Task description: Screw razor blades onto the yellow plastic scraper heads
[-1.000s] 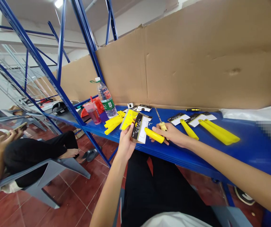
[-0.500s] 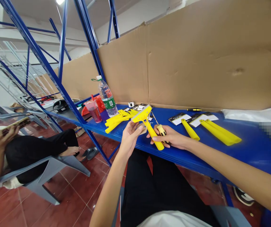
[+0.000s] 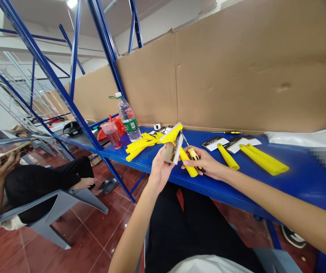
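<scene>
A yellow scraper with a wide head and a tubular handle is held tilted over the table's front edge. My right hand is closed around a screwdriver with a cream and black handle, its fingers also on the lower end of the scraper's handle. The screwdriver's shaft points up toward the scraper head. My left hand grips a folded card, brown on one face and printed on another, in front of the scraper's neck. Whether the left fingers also touch the scraper is hidden.
On the blue table, yellow handles and printed cards lie right. A second screwdriver lies behind. More yellow parts, a water bottle and a cup stand left. A seated person holds a phone.
My left hand has come away from near the scraper head and turned, lifting the card up in front of the scraper's neck. My right hand keeps its hold almost in place.
</scene>
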Demonstrator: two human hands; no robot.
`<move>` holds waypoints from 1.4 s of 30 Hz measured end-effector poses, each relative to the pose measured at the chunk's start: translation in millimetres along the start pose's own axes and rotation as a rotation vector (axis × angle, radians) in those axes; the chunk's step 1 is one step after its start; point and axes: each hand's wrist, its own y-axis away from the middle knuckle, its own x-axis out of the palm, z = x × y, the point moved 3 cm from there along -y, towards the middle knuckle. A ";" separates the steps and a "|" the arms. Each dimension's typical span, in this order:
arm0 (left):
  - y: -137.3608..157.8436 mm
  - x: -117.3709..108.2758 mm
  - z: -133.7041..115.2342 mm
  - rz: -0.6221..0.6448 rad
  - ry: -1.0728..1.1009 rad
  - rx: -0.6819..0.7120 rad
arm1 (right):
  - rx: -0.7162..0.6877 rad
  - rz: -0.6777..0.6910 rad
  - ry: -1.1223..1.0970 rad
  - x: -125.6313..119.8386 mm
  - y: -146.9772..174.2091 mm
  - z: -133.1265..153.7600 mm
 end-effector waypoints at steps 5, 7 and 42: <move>3.3 0.8 4.1 0.055 -0.070 0.024 | 0.042 0.006 -0.010 -0.2 -1.0 -4.5; 3.4 0.2 3.5 0.052 -0.092 0.024 | 0.044 0.009 -0.026 0.9 -0.8 -4.2; 2.4 5.2 -6.2 -0.058 0.076 -0.018 | 0.048 0.268 0.081 15.3 7.4 -2.2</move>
